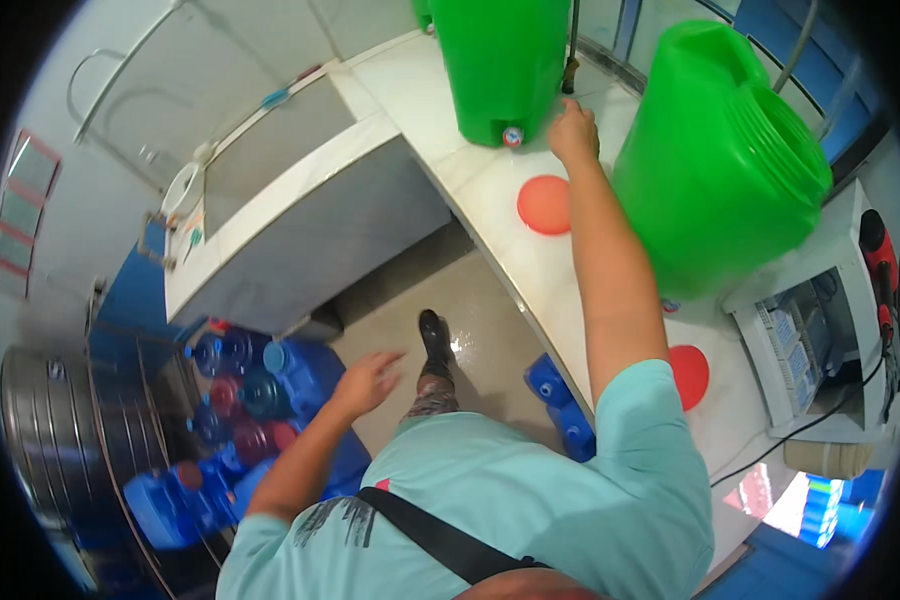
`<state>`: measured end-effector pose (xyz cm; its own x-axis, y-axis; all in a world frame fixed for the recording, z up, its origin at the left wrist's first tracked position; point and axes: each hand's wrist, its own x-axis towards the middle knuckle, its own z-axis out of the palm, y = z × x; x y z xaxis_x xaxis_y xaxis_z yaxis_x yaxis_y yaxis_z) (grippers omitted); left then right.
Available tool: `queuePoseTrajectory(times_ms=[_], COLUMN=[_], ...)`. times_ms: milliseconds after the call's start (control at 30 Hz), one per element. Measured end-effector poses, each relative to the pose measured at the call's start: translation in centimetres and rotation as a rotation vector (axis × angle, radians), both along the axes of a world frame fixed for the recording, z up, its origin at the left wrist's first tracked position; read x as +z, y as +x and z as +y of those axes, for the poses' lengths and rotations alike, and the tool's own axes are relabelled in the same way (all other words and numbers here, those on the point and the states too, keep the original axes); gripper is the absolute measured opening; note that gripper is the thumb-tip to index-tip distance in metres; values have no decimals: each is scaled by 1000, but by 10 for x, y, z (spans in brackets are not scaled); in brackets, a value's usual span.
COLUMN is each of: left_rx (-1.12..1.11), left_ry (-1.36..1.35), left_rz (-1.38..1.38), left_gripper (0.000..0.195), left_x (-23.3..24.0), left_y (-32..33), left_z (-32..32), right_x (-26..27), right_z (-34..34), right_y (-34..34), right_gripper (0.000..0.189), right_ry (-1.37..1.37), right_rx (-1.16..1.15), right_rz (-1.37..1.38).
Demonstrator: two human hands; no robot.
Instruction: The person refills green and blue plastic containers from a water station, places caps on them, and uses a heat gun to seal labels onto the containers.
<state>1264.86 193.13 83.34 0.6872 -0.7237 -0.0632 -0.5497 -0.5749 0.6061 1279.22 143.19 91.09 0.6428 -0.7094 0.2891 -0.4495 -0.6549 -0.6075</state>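
Note:
My right arm stretches over the white tiled counter (465,176). My right hand (576,133) is between two green plastic drums, just short of a thin upright rod (570,75) with a brownish lower end. Its fingers look curled, and whether they grip anything is unclear. The farther green drum (499,67) has a small tap (512,136) low on its front. The nearer green drum (705,180) shows an uncovered threaded mouth. A red round lid (542,204) lies beside my forearm; another red lid (690,377) is near my upper arm. Slightly blurred, my left hand (367,382) hangs empty over the floor.
Blue water jugs (319,375) and round bottles crowd a rack on the left, near a ribbed steel tank (45,427). A tiled basin (307,195) adjoins the counter. At right stand a white cabinet (802,322), a red-and-black heat gun (877,247) and a black cord (795,431).

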Motion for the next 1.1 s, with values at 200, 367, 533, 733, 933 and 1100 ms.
queuePoseTrajectory(times_ms=[200,367,533,733,933,1100], left_rx=[-784,-883,-859,-648,-722,-544], left_ry=[-184,58,375,34,-414,266], left_rz=[-398,-539,-36,434,-307,-610], left_gripper=[80,86,93,116,87,91], left_x=[45,34,87,248,395,401], left_y=[168,199,270,450,402,385], left_z=[-297,-345,-328,-247,-312,-384], right_x=[22,3,-14,-61,0,96], right_z=[-62,-133,-135,-109,-5,111], right_y=[92,133,141,113,45,-126], right_gripper=[46,40,34,52,45,23], right_ry=[-215,-391,-515,-234,2,256], right_rx=[-137,-176,-124,-360,-82,644], right_rz=[262,537,445,537,-38,-333])
